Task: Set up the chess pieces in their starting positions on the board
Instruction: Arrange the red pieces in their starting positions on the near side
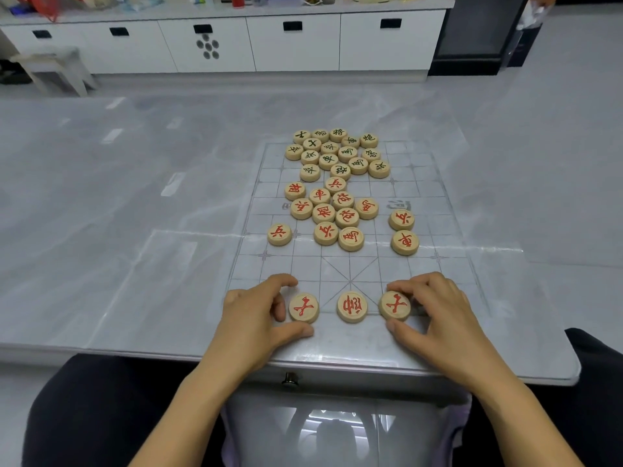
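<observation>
Grey marble table [135, 264], white cabinets [296, 45] behind | your left hand [256, 318] curls round left advisor piece [303, 308] | right hand [438, 315] pinches right advisor piece [394, 305]

Colour rundown: the pale round wooden discs with red characters [325, 214] cover the board's middle and near edge. The pale round wooden discs with dark characters [328, 159] bunch at its far end. The clear sheet board [421, 197] has thin grey grid lines, plus a crossed X at its near edge. Under it, the glossy grey bench [135, 197] is marbled with white veins. Beyond the board there are white cabinets [293, 45] with black handle slots.
</observation>
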A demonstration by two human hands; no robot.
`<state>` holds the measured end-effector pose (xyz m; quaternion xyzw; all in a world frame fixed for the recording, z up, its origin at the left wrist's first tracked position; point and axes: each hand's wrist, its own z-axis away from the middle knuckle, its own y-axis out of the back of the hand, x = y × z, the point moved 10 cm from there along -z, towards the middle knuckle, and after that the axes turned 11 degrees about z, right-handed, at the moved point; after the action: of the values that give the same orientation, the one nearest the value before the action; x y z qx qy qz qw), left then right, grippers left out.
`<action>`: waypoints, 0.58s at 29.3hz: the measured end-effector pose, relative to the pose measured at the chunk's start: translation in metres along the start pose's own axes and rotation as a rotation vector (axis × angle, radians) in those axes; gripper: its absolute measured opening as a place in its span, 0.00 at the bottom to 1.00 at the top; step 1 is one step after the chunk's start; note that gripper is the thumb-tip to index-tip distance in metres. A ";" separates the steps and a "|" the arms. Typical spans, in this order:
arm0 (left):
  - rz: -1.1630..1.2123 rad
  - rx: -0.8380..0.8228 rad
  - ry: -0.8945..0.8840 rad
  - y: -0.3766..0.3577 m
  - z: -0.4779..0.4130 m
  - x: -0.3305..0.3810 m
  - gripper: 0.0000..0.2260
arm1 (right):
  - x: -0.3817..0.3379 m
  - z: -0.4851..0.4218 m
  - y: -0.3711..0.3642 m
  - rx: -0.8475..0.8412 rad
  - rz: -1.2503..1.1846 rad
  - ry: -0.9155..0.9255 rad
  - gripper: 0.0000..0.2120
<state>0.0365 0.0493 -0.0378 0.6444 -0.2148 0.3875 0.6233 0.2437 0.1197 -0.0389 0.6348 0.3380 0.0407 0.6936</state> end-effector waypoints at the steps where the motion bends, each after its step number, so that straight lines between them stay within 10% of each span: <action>1: -0.009 -0.002 -0.005 0.000 0.000 0.000 0.23 | 0.000 0.000 0.000 -0.006 0.000 0.001 0.24; 17: -0.088 0.064 -0.063 -0.003 -0.001 0.011 0.22 | -0.001 0.000 0.002 0.033 0.007 -0.007 0.18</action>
<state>0.0452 0.0528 -0.0308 0.6847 -0.1935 0.3460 0.6116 0.2437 0.1199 -0.0372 0.6476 0.3341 0.0355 0.6839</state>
